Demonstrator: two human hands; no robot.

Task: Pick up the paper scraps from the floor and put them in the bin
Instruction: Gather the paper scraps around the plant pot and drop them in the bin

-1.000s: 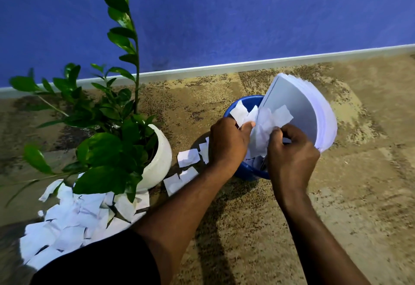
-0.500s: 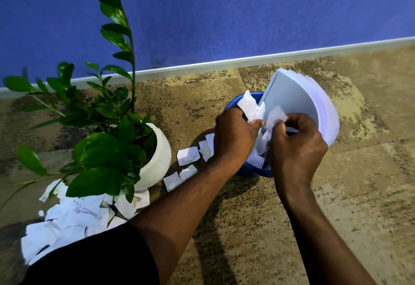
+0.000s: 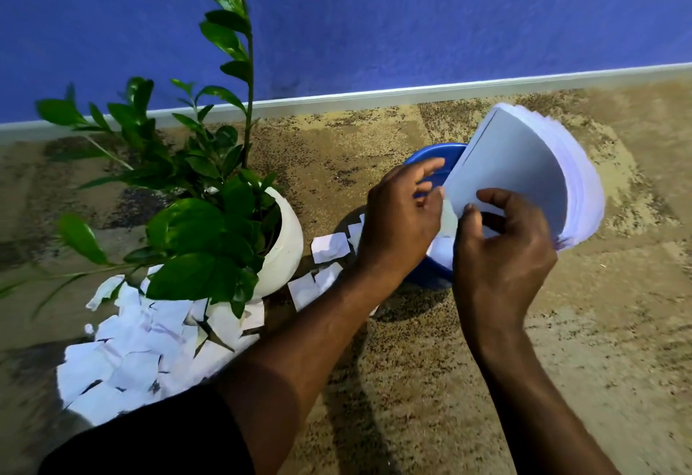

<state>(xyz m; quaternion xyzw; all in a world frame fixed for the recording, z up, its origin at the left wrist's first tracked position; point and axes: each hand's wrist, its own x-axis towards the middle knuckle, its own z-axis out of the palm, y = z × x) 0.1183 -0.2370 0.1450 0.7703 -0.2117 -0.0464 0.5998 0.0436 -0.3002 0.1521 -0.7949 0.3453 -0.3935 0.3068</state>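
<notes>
A blue bin [image 3: 434, 150] stands on the speckled floor with a thick curved stack of white paper [image 3: 516, 175] leaning in its right side. Both my hands hover over its mouth. My left hand [image 3: 397, 223] has its fingers spread above the near rim and holds nothing. My right hand [image 3: 501, 257] has loosened fingers, its thumb against the stack's lower edge. White scraps [image 3: 442, 250] lie inside the bin between my hands. A large pile of scraps [image 3: 142, 347] covers the floor at lower left, and a few loose scraps [image 3: 329, 246] lie just left of the bin.
A white round pot [image 3: 284, 246] with a leafy green plant [image 3: 198, 212] stands left of the bin, its leaves overhanging the scrap pile. A blue wall with a pale baseboard [image 3: 374, 96] runs behind. Bare floor stretches to the right and front.
Both hands held a bunch of scraps above the bin, pushed it down, and have now let go; the scraps lie inside and the fingers have spread.
</notes>
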